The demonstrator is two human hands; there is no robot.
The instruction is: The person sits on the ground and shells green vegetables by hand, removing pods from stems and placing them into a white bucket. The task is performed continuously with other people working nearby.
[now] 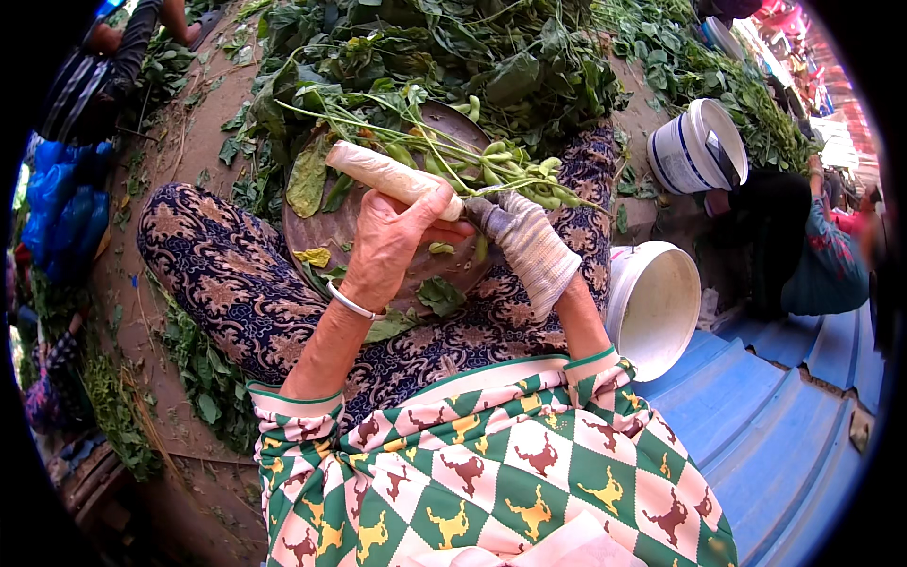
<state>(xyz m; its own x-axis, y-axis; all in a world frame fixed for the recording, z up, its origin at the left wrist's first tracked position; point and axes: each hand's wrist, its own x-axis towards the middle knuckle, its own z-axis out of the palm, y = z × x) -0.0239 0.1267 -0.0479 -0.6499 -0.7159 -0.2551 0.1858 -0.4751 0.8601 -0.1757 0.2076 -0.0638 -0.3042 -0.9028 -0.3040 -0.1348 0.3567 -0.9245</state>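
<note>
Right there, the seated person has the left hand (pixel 406 219) wrapped firmly around a pale roll (pixel 373 171), which slants over a round brown tray (pixel 326 232) between the knees. The right hand (pixel 521 236), in a striped knit glove, meets the roll's lower end with bent fingers; whether they grip anything, I can't tell from here. Green pods (pixel 496 176) on thin stems lie just beyond both hands, and past them rises a big heap of leafy plants (pixel 453 57). A white bucket (pixel 657 312) lies tipped beside the right knee
</note>
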